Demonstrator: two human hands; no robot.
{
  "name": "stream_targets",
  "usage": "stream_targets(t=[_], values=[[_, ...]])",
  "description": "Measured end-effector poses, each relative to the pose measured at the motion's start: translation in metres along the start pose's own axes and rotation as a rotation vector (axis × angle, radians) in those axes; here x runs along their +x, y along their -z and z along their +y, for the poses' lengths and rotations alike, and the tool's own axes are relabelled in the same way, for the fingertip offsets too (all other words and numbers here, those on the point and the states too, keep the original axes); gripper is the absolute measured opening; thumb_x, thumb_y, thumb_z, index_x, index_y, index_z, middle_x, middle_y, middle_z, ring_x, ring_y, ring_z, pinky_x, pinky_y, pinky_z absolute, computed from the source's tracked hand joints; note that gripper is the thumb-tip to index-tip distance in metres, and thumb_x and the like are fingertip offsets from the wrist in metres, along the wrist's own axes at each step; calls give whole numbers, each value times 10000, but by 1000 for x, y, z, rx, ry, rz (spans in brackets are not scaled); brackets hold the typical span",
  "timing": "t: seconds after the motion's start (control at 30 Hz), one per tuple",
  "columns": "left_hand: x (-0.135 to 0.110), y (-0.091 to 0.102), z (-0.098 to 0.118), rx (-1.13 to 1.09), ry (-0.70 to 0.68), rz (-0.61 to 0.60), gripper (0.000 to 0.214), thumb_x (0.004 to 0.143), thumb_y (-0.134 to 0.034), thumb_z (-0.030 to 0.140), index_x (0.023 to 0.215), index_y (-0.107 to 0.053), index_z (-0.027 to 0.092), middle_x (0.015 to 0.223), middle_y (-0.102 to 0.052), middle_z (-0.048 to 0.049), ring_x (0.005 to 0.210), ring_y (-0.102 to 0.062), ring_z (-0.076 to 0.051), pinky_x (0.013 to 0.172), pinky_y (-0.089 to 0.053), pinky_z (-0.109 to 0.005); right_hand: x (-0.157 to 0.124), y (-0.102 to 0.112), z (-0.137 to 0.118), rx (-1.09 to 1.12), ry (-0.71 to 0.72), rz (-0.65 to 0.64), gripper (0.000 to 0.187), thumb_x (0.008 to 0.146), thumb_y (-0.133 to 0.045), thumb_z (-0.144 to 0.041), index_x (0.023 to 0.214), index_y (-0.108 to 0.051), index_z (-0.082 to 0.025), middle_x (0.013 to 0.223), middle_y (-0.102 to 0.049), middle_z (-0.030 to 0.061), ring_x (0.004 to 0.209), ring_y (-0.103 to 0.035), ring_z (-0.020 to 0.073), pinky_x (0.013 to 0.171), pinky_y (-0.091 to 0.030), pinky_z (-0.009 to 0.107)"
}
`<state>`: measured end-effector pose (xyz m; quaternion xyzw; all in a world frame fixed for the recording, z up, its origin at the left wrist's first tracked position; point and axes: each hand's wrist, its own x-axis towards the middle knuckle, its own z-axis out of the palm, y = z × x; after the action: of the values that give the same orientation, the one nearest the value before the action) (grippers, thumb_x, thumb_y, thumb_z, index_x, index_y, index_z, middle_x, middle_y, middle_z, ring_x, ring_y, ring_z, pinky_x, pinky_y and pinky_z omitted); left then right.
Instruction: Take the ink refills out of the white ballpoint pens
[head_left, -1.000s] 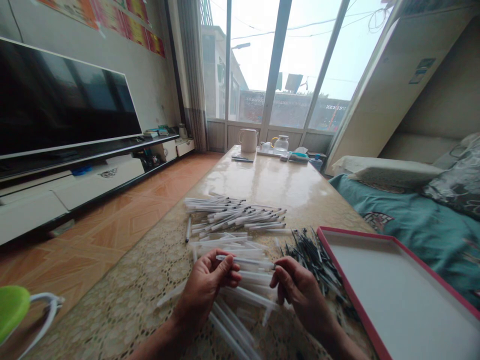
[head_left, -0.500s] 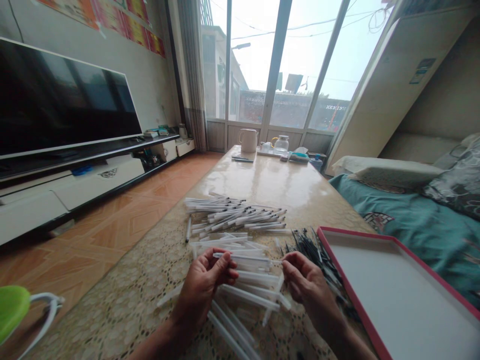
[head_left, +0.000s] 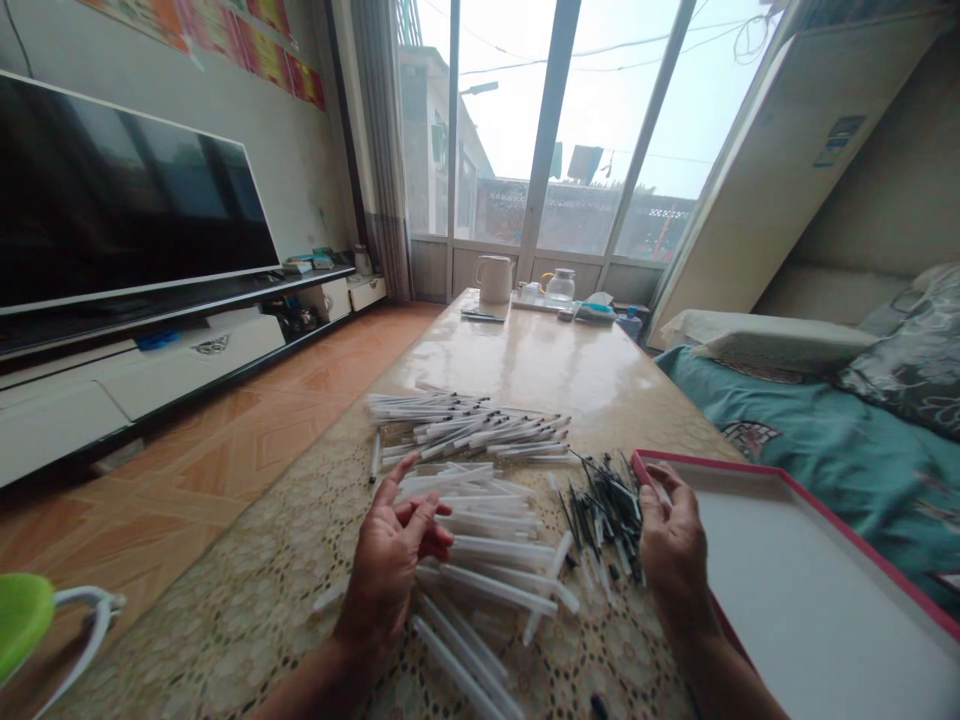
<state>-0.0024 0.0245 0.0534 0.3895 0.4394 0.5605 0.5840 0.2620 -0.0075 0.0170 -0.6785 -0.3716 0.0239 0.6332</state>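
My left hand (head_left: 394, 555) hovers open, fingers spread, over a loose heap of clear pen barrels (head_left: 495, 560) on the lace-covered table (head_left: 247, 610). My right hand (head_left: 673, 540) sits at the right edge of a pile of thin black refills (head_left: 600, 500), fingers loosely apart and holding nothing I can see. It lies against the near corner of a red-rimmed white tray (head_left: 810, 600). Beyond the barrels is a heap of white pens with dark tips (head_left: 465, 425). One pen (head_left: 375, 458) lies alone to their left.
At the table's far end stand a white mug (head_left: 495, 278), a glass pot (head_left: 561, 286) and small items. A television (head_left: 127, 220) on a low cabinet is left, a teal-covered bed (head_left: 825, 440) right. A green object (head_left: 22, 620) is at the bottom left.
Both hands held one clear barrel between them. Now neither hand holds it; the left has opened, and the right has moved right to the refills by the tray.
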Motion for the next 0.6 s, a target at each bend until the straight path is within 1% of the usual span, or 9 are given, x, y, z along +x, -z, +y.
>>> stream_targets(t=[0.1,0.17,0.23,0.27,0.33,0.43,0.5,0.53,0.6], values=[[-1,-1,-1,43,-56,-5,640,697,-669,292,1270,-392,227,623,-633,53,403,-561,-96,387,-447,-179,-3,5,-23,101,34,-46,332,818,-510,-384,1058,-523,-155,1104,-576,125,1043,-547,244,888,-417,404],[0,-1,-2,72,-75,-11,613,687,-676,317,1234,-422,211,603,-627,54,390,-564,-107,373,-445,-187,-1,12,-44,231,-29,-155,328,832,-513,-389,1066,-512,-160,983,-623,98,811,-626,201,694,-496,337],[0,-1,-3,100,-86,-8,595,678,-679,332,1203,-433,197,581,-622,55,374,-561,-118,353,-440,-197,5,21,-63,260,-66,-205,319,824,-535,-405,1026,-529,-158,839,-646,68,660,-619,169,567,-490,283],[0,-1,-3,111,-97,-6,582,681,-676,335,1191,-434,193,573,-619,56,368,-558,-121,346,-437,-199,9,27,-71,240,-87,-281,318,805,-562,-420,978,-547,-154,773,-647,55,599,-604,156,534,-482,271],[-1,-1,-3,121,-131,-14,547,698,-666,333,1174,-436,193,577,-620,55,372,-556,-119,348,-437,-198,16,38,-79,146,-106,-537,294,782,-586,-436,877,-579,-158,679,-639,35,530,-580,146,478,-454,252],[-2,0,-3,127,-164,-36,509,722,-656,321,1166,-437,202,596,-623,54,384,-555,-108,365,-439,-191,16,60,-70,-164,11,-892,212,772,-602,-380,666,-571,-199,546,-588,-10,463,-531,130,425,-398,230],[-2,0,-3,139,-171,-50,490,735,-648,312,1164,-438,202,603,-623,53,390,-555,-106,369,-440,-190,4,78,-50,-409,180,-933,231,735,-630,-345,568,-534,-219,500,-554,-21,433,-496,127,404,-376,230],[-2,0,-3,145,-172,-55,481,741,-642,311,1163,-438,201,602,-621,53,390,-555,-107,367,-438,-190,-5,88,-36,-511,277,-946,212,713,-651,-352,575,-551,-226,540,-588,-6,461,-523,140,426,-399,241],[-2,0,-3,149,-172,-62,475,746,-637,309,1163,-436,200,601,-619,53,392,-557,-110,364,-436,-192,-26,106,-7,-638,402,-877,124,685,-666,-351,657,-609,-245,585,-642,18,479,-582,173,442,-443,261]])
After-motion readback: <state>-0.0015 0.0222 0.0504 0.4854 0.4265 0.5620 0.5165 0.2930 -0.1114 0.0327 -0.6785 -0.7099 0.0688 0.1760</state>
